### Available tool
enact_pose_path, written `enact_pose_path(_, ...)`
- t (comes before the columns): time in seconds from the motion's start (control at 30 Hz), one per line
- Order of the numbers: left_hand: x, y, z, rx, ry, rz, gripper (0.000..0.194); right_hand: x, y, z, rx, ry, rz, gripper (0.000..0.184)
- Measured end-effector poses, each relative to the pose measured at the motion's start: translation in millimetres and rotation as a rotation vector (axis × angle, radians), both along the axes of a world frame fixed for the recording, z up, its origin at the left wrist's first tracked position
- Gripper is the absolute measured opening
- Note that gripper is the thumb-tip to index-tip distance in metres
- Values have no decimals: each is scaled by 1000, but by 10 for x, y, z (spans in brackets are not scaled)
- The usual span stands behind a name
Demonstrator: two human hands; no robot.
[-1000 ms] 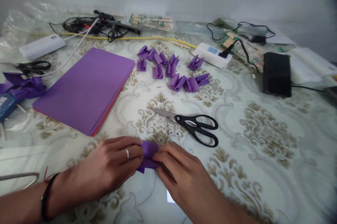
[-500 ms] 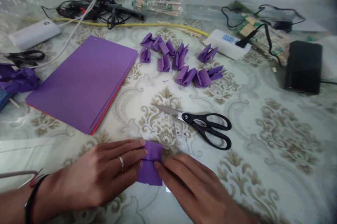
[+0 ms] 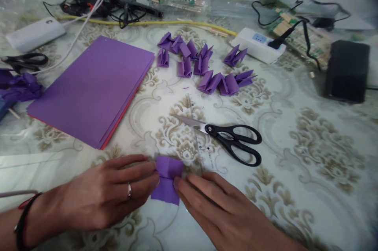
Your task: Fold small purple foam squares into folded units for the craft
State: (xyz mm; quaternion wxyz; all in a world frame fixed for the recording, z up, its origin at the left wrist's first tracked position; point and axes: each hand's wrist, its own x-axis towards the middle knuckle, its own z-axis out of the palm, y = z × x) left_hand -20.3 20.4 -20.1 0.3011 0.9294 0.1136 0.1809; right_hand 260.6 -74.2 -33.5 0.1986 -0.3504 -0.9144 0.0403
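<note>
A small piece of purple paper [image 3: 167,178] with a crease across its middle lies on the tablecloth between my hands. My left hand [image 3: 118,188], with a ring on one finger, has its fingers together, gripping the paper's left edge by the crease. At the right edge, the closed fingertips of my right hand [image 3: 218,203] hold the paper near the same crease. Beyond the right hand lie black-handled scissors [image 3: 233,141], their blades across a clear ruler [image 3: 195,141]. Several folded purple paper pieces [image 3: 209,82] stand farther back.
On the left lies a stack of purple sheets [image 3: 94,89] with red beneath, beside crumpled purple paper [image 3: 23,85] and other scissors [image 3: 26,61]. At the back are a white power strip [image 3: 258,44], a yellow cable [image 3: 141,23] and black cords [image 3: 118,7]. A black device [image 3: 348,72] stands right.
My left fingers have drawn back left off the paper's upper part, uncovering more of it. My right hand stays at the right edge. The view has shifted slightly.
</note>
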Motion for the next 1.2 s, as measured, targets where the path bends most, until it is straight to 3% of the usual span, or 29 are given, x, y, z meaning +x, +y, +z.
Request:
enact_pose_path(0.13, -35, 23, 14, 126, 41, -42, 28, 43, 14, -4, -32, -51, 8, 57)
enact_pose_path(0.3, -38, 15, 27, 214, 104, -52, 30, 55, 18, 13, -60, -55, 3, 58)
enact_pose_path(0.47, 20, -44, -7, 287, 67, 20, 29, 26, 35, 23, -46, -50, -1, 49)
enact_pose_path(0.8, -8, -5, 5, 253, 73, -40, 34, 31, 13, 14, -75, -36, -8, 42)
enact_pose_path(1.2, -77, 28, -7, 242, 94, -146, 36, 70, -67, 18, 17, -163, 22, 49)
